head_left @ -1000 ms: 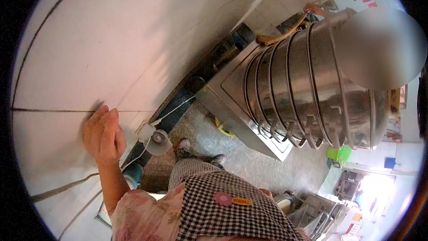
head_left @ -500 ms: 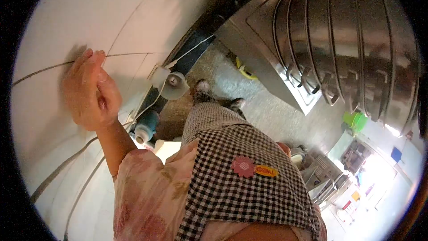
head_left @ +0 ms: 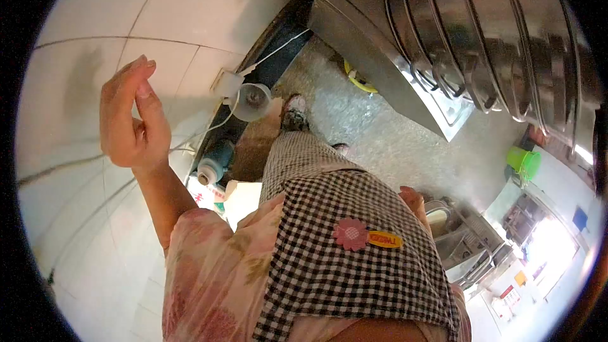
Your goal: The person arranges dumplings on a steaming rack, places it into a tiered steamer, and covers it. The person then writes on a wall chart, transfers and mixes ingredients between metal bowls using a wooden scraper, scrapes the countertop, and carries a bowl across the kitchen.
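My left hand [head_left: 136, 114] is raised in front of the white tiled wall [head_left: 190, 6], its fingers curled together and the thumb a little apart from them. Nothing shows between thumb and fingers. Below and to the right of it, a white socket [head_left: 227, 83] with a plug and cable sits on the wall, beside a translucent cup-like thing [head_left: 253, 102]. Only a small part of my right hand [head_left: 413, 202] shows past the edge of the checked apron [head_left: 354, 278]; its fingers are hidden.
A tall stack of metal steamer tiers [head_left: 481, 31] stands on a steel unit [head_left: 354, 31] at upper right. A bottle [head_left: 215, 163] is low by the wall. A yellow object [head_left: 360, 78] lies on the floor. Farther off are a green bucket [head_left: 523, 162] and a metal rack [head_left: 465, 237].
The view has tilted down and turned, so the steamer stack sits farther right and is partly cut off. My left hand has drawn away from the wall, and its thumb gap is wider.
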The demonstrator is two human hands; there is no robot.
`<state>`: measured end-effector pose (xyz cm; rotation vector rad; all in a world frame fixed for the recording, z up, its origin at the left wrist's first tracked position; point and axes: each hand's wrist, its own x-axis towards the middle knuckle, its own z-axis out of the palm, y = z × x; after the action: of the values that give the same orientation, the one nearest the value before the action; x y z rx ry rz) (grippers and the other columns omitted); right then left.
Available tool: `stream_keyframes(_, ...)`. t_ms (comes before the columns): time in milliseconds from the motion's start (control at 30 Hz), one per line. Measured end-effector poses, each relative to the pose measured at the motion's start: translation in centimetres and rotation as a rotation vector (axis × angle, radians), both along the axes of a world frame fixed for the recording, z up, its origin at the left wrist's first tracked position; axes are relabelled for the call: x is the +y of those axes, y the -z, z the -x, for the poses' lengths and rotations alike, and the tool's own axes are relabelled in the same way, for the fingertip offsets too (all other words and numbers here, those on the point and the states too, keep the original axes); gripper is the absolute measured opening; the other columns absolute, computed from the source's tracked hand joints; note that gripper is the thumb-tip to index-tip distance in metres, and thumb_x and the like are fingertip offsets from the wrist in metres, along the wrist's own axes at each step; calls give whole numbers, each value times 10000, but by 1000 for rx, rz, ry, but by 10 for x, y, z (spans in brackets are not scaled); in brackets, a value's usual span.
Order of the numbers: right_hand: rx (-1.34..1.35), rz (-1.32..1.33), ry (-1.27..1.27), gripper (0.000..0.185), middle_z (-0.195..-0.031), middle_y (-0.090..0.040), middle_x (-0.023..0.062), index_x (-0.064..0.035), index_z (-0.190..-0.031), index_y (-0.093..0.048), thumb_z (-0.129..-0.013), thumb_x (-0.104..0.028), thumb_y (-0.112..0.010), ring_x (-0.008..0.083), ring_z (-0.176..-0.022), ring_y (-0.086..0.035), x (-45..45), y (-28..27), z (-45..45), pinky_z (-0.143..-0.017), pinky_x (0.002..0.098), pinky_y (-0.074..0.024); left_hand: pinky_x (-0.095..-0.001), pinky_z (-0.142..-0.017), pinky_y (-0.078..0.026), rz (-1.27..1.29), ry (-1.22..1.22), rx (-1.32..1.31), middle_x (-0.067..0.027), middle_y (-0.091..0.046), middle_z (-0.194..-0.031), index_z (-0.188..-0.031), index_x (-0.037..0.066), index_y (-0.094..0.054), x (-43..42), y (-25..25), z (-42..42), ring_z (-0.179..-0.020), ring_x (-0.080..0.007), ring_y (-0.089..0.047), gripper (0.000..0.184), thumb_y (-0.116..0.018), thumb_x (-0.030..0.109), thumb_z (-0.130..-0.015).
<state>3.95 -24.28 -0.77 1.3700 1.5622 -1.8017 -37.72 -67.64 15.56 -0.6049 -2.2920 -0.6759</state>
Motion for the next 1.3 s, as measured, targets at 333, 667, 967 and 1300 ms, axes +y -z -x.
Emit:
stream_keyframes(333, -11, -152, 48, 259, -793, -578, 39, -65, -1069, -546, -853, -206, -571, 138, -679, -571, 36, 31, -141, -531, 276, -480, -298, -708, -497, 72, 87, -62, -81, -660, -868, -893, 44, -653, 110, -19, -108, -796, -197, -631, 139, -522, 44, -848)
stream_keyframes(667, -205, -191, 483, 232, -798, -577, 85, -20, -1059, -504, -883, -172, -500, 204, -626, -578, -2, 95, -342, -467, 332, -472, -300, -598, -490, 142, 690, 79, -120, -637, -789, -922, -20, -609, 289, -7, -144, -689, -230, -611, 142, -506, -41, -826)
stream_keyframes(967, -327, -255, 740, 273, -812, -602, 85, -6, -1089, -546, -877, -169, -492, 180, -658, -592, -101, 131, -325, -543, 315, -504, -308, -630, -482, 96, 1194, 21, -126, -617, -804, -967, -27, -595, 432, 12, -141, -701, -228, -600, 186, -497, -58, -812)
stream_keyframes(1300, -472, 22, 1083, 305, -915, -612, 121, -9, -1073, -575, -841, -191, -493, 208, -748, -619, -199, 48, -235, -589, 326, -528, -320, -602, -464, 159, 1719, -177, -131, -600, -773, -927, -25, -595, 537, 10, -190, -673, -257, -582, 223, -516, -84, -726)
